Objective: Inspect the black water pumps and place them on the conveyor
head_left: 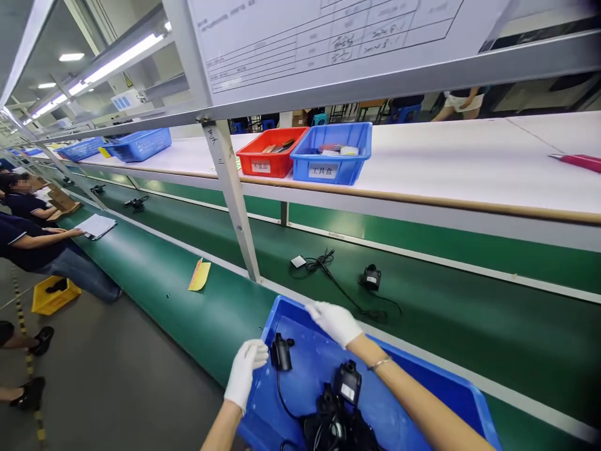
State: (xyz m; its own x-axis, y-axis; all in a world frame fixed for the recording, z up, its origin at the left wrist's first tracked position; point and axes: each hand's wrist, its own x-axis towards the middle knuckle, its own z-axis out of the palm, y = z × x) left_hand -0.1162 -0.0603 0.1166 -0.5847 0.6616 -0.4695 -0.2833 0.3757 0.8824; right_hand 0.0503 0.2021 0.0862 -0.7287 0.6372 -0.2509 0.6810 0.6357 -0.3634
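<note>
A blue plastic bin (375, 376) stands in front of me at the near edge of the green bench. My left hand (246, 371), in a white glove, is at its left rim with curled fingers closed on the edge. Over the far rim lies my right hand (334, 322), also gloved, its fingers together and bent onto the edge; the thumb is hidden. Inside the bin, a small black pump (282, 352) with a cord lies near the left wall. Another black pump (348, 382) with a white label sits among several tangled black parts and cables.
On the green conveyor belt (422, 326) behind the bin lie a labelled black pump (370, 277) and a coiled cable (319, 263). A metal post (235, 200) rises beyond the bin. The shelf holds a red bin (267, 164) and a blue toolbox (328, 170). Co-workers (32, 241) are at left.
</note>
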